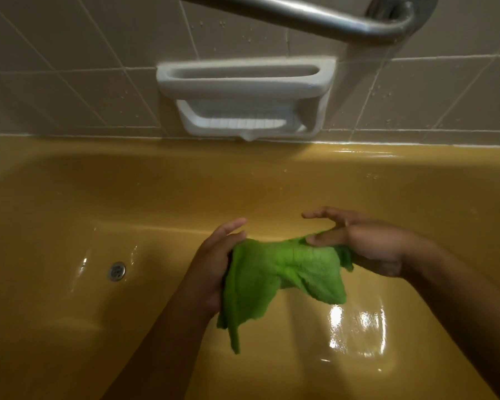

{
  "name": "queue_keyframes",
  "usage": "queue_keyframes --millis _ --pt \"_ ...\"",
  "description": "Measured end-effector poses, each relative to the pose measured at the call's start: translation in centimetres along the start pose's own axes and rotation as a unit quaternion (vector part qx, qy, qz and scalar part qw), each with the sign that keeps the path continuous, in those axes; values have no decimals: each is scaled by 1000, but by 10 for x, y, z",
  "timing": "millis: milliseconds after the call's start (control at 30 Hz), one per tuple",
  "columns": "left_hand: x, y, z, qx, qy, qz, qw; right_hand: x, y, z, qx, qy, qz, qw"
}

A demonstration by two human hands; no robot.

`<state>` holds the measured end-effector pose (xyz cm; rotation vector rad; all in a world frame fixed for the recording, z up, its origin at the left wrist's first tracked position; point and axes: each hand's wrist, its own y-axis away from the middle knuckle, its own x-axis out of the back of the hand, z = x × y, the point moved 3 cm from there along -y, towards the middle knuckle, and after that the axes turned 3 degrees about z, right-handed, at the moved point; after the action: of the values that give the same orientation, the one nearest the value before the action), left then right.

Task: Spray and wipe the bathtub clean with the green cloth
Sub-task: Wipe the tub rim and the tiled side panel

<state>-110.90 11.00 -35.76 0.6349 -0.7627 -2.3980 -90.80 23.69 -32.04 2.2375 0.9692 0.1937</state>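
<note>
**Green cloth stretched between two hands over a yellow bathtub**

You hold the green cloth [283, 272] in the air below the soap dish [244, 96] and a little to its right, clear of the tub floor. It is bunched at the middle, and two loose flaps hang down.

Your left hand [214, 264], below the soap dish, grips the cloth's left edge. Its fingers [234, 226] lie close together and curl round the fabric. Your right hand [367, 243], below and right of the soap dish, pinches the top right corner between the thumb and one finger. Its other fingers [324, 212] are spread and lifted off the cloth. Held apart like this, the cloth looks as if it is being opened out or refolded to give a fresh wiping face.

The bathtub [127, 183] fills the lower view directly beneath the soap dish. Its floor shines wet, so spraying appears to be done here and wiping is the step in hand. The drain [116, 271] sits well below and left of the soap dish. The soap dish is set in the tiled wall [70, 82], and a metal grab bar [315, 18] slants above it. No spray bottle is in view.
</note>
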Motion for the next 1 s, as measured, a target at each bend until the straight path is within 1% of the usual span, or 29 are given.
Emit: queue_keyframes --millis 33,67,100,133,167,233,267,300,367,400,433,467,500,533,567,600,633,667,700,733,767,800,833,867,900,967,1000 --pt "3 1 2 20 28 -10 999 -1 1 4 1 -104 2 995" --pt "6 1 3 35 59 -23 997 -5 2 10 10 -205 -6 979" --pt "6 3 5 52 95 -40 993 -13 4 14 15 -278 -22 960" --pt "5 4 6 65 125 -58 988 -20 6 22 13 -316 -36 948" --pt "3 7 6 72 146 -78 984 -29 8 28 6 -335 -43 941" --pt "2 11 7 60 126 -93 986 -36 10 43 -1 -374 -4 927" --pt "6 10 6 39 98 -90 990 -35 10 50 8 -392 23 920" --pt "12 10 4 11 66 -74 995 -36 13 53 23 -410 29 911" --pt "23 7 0 -29 19 -50 998 -34 18 57 58 -442 18 895" --pt "26 7 0 -40 12 -38 998 -34 19 60 62 -433 26 899" --pt "27 8 0 -49 11 -32 998 -34 19 62 56 -403 52 912" --pt "29 8 0 -56 8 -22 998 -31 18 69 46 -357 96 928" --pt "30 9 -1 -59 0 -12 998 -30 19 72 35 -294 156 942" --pt "32 9 -3 -67 -28 3 997 -29 19 76 34 -224 211 951" --pt "35 7 -5 -82 -82 22 993 -29 20 75 46 -154 246 956" --pt "38 4 -6 -108 -167 47 979 -31 21 75 63 -101 251 961" --pt "41 1 -3 -139 -263 65 953 -34 23 76 81 -65 236 966" --pt "41 -1 1 -157 -346 66 923 -37 22 77 94 -34 206 974" --pt "39 -2 6 -157 -417 39 894 -41 21 77 102 14 180 978" --pt "36 -4 9 -140 -479 -5 866 -44 19 78 108 83 169 976" --pt "33 -5 12 -117 -536 -42 835 -45 15 78 115 164 179 963" --pt "30 -6 13 -112 -590 -62 797 -45 11 78 127 238 203 941" --pt "28 -7 14 -134 -627 -68 764 -45 8 77 139 295 236 915" --pt "27 -8 14 -168 -648 -60 740 -46 7 76 148 340 265 890" --pt "28 -10 14 -203 -654 -51 727 -47 6 76 162 388 290 859" --pt "35 -13 15 -241 -654 -36 716 -50 5 75 204 492 329 780" --pt "38 -13 16 -253 -655 -33 712 -52 6 73 229 517 335 754"
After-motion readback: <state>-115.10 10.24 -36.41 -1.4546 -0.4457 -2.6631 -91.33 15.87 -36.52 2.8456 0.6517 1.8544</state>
